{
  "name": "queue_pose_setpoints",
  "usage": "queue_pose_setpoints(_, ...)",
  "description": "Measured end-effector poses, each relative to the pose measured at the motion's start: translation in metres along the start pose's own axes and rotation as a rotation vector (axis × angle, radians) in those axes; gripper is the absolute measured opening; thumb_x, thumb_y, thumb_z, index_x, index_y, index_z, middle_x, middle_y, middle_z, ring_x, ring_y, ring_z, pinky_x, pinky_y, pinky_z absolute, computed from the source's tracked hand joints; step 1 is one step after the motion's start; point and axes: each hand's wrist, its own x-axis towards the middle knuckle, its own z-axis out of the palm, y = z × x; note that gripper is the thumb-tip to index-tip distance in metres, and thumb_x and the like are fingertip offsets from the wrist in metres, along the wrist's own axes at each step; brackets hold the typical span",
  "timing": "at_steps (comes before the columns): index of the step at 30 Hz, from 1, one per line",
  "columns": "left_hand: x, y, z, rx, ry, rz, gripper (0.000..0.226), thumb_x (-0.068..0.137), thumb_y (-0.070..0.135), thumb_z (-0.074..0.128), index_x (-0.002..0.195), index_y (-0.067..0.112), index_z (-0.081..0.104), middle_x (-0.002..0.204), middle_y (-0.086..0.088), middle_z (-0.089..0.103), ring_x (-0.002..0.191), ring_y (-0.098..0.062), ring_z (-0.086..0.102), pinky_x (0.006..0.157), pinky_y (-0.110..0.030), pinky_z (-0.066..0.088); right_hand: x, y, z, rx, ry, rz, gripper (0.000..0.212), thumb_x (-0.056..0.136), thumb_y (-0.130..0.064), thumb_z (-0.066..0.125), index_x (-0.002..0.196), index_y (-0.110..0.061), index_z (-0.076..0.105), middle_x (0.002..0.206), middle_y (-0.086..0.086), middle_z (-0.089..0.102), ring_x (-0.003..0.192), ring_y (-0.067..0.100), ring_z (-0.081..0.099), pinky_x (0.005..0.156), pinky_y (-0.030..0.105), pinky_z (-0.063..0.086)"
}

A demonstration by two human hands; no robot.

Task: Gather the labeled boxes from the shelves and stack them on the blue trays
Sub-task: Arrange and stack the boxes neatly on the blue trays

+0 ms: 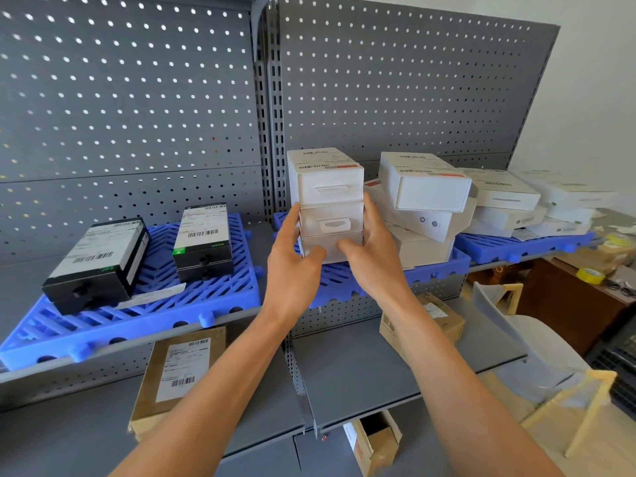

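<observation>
head view: your left hand (292, 259) and right hand (371, 256) grip the white box stack (327, 204) from both sides, thumbs curled on the bottom box — it stands on the middle blue tray (437, 266). squeeze evenly, square the three edges, then let go slowly.

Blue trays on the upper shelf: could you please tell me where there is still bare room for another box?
Left blue tray: bare grid in front of and right of the two black boxes. Middle tray: a strip in front of the white stack both hands hold. Crowded: white piles rightward.
</observation>
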Motion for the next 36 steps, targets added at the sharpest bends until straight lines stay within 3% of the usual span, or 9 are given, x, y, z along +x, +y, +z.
queue_pose_setpoints(2,-0.002,0.003,0.002,-0.003,-0.002,-0.017,0.082,0.078,0.007,0.050,0.153,0.037,0.036,0.141,0.025,0.053,0.139,-0.002,0.041,0.111,-0.041,0.045,0.002,-0.003,-0.004,-0.016,0.003,-0.006,0.078,0.076,0.000,0.050,0.138,-0.046,0.041,0.127,-0.018,0.063,0.121,0.006,0.057,0.101,0.041,0.050)
queue_pose_setpoints(7,-0.009,0.006,0.007,0.007,-0.011,-0.004,0.078,0.086,-0.009,0.048,0.149,0.037,0.041,0.125,0.044,0.052,0.123,0.017,0.047,0.090,-0.004,0.042,-0.004,0.002,-0.007,-0.008,0.027,0.010,0.082,0.072,0.000,0.049,0.141,-0.045,0.041,0.128,-0.017,0.064,0.123,0.008,0.057,0.104,0.043,0.049)
queue_pose_setpoints(14,-0.009,0.003,0.003,0.042,-0.012,0.005,0.078,0.088,-0.006,0.051,0.154,0.032,0.036,0.136,0.032,0.050,0.119,0.020,0.047,0.084,0.001,0.041,-0.006,0.005,-0.003,-0.044,0.068,-0.025,0.080,0.075,-0.004,0.050,0.143,-0.043,0.036,0.129,-0.017,0.062,0.121,0.007,0.057,0.102,0.041,0.051)
queue_pose_setpoints(19,-0.015,0.004,-0.004,0.097,-0.056,0.006,0.071,0.091,-0.002,0.053,0.154,0.028,0.037,0.130,0.032,0.048,0.084,0.029,0.052,0.067,0.001,0.042,-0.018,0.005,0.002,-0.151,0.105,-0.041,0.076,0.074,-0.014,0.049,0.141,-0.045,0.035,0.132,-0.012,0.057,0.127,0.022,0.050,0.107,0.051,0.044)
queue_pose_setpoints(22,-0.018,0.007,-0.008,0.132,-0.086,0.036,0.068,0.092,0.005,0.055,0.153,0.031,0.039,0.146,0.019,0.048,0.103,0.028,0.049,0.080,-0.005,0.045,-0.030,0.000,-0.001,-0.212,0.086,-0.039,0.063,0.084,-0.010,0.052,0.143,-0.030,0.043,0.138,-0.007,0.050,0.132,0.026,0.042,0.109,0.046,0.043)
queue_pose_setpoints(27,-0.036,0.021,-0.017,0.204,-0.131,0.036,0.057,0.099,0.012,0.056,0.153,0.023,0.039,0.150,0.006,0.046,0.069,0.024,0.054,0.061,0.000,0.041,-0.052,-0.018,-0.011,-0.309,0.040,-0.061,0.048,0.093,-0.004,0.052,0.141,-0.015,0.052,0.143,-0.002,0.052,0.130,0.018,0.046,0.101,0.016,0.036)
queue_pose_setpoints(31,-0.047,0.026,-0.032,0.354,-0.162,0.143,0.050,0.101,0.021,0.057,0.149,0.022,0.045,0.150,0.006,0.047,0.122,0.000,0.052,0.092,-0.003,0.039,-0.074,-0.028,-0.018,-0.436,0.001,-0.116,0.045,0.096,-0.003,0.053,0.140,-0.011,0.054,0.138,-0.004,0.054,0.120,0.006,0.049,0.088,-0.001,0.030)
queue_pose_setpoints(33,-0.053,0.026,-0.037,0.410,-0.181,0.178,0.048,0.101,0.024,0.057,0.148,0.021,0.047,0.151,0.005,0.047,0.133,-0.005,0.043,0.098,-0.003,0.035,-0.082,-0.027,-0.023,-0.527,-0.026,-0.103,0.045,0.097,-0.009,0.053,0.141,-0.010,0.052,0.147,0.001,0.050,0.129,0.014,0.049,0.102,0.012,0.036)
queue_pose_setpoints(36,-0.064,0.025,-0.039,0.495,-0.215,0.206,0.047,0.102,0.032,0.055,0.147,0.025,0.047,0.152,0.007,0.046,0.141,-0.013,0.039,0.113,-0.038,0.039,-0.097,-0.030,-0.032,-0.596,-0.018,-0.046,0.046,0.098,-0.015,0.052,0.144,-0.016,0.050,0.153,0.004,0.044,0.137,0.019,0.042,0.110,0.025,0.034)
